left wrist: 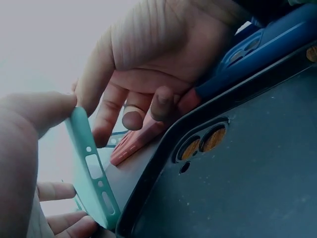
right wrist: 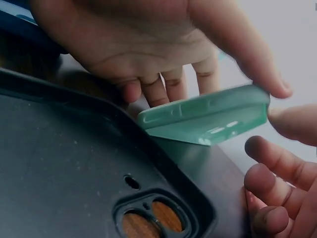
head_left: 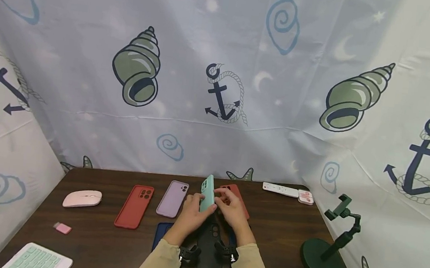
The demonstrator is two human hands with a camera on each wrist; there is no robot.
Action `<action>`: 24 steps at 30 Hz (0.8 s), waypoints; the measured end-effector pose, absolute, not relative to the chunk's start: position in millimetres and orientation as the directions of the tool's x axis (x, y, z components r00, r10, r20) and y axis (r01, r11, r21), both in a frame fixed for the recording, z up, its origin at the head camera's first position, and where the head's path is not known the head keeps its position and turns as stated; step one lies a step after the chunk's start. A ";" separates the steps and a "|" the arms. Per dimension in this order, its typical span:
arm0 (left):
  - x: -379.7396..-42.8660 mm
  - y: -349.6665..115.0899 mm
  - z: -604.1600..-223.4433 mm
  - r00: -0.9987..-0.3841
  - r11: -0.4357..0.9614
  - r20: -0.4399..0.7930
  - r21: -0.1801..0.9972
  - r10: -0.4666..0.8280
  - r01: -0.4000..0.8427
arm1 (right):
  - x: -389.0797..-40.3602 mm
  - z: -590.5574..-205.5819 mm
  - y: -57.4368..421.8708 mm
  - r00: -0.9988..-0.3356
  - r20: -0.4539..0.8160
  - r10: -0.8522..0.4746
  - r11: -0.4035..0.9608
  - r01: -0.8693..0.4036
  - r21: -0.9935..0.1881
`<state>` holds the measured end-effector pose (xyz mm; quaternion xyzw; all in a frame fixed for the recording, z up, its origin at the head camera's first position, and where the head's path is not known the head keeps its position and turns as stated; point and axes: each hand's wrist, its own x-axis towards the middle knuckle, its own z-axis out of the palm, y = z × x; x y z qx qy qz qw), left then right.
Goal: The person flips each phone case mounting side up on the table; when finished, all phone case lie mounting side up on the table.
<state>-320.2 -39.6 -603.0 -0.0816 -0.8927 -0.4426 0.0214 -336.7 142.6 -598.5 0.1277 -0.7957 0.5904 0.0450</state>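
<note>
A mint green phone case [head_left: 208,192] stands tilted on edge between my two hands. My left hand [head_left: 189,216] grips it, thumb [left wrist: 34,111] at a lower corner and fingers behind its back. My right hand [head_left: 232,210] pinches that side, its thumb [right wrist: 297,121] at the same corner beside my left thumb and its index finger by the right edge. Its other fingers curl loosely below, off the case. Below my wrists lies a black phone case [head_left: 209,253] with round camera holes. A blue case [head_left: 162,233] lies partly under my left forearm.
Left of my hands are a lilac case [head_left: 172,199], a red case [head_left: 134,207], a pink mouse [head_left: 82,198], a pink USB stick [head_left: 62,228] and a keypad [head_left: 39,260]. Another red case [head_left: 240,198], a white remote [head_left: 281,189] and a green stand [head_left: 323,261] lie rightward.
</note>
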 end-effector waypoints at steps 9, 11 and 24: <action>-320.2 -41.5 -596.0 -0.989 0.551 0.083 0.823 0.125 0.139 | -337.6 -603.1 141.0 -0.978 0.157 -0.140 0.359 -0.198 -0.912; -320.9 -41.7 -595.4 -0.989 0.535 0.078 0.834 0.125 0.133 | -337.4 -603.3 140.5 -0.982 0.134 -0.133 0.394 -0.176 -0.902; -324.5 -42.9 -592.8 -0.995 0.442 0.023 0.895 0.101 0.066 | -336.5 -605.3 138.0 -0.978 0.093 -0.187 0.527 -0.179 -0.831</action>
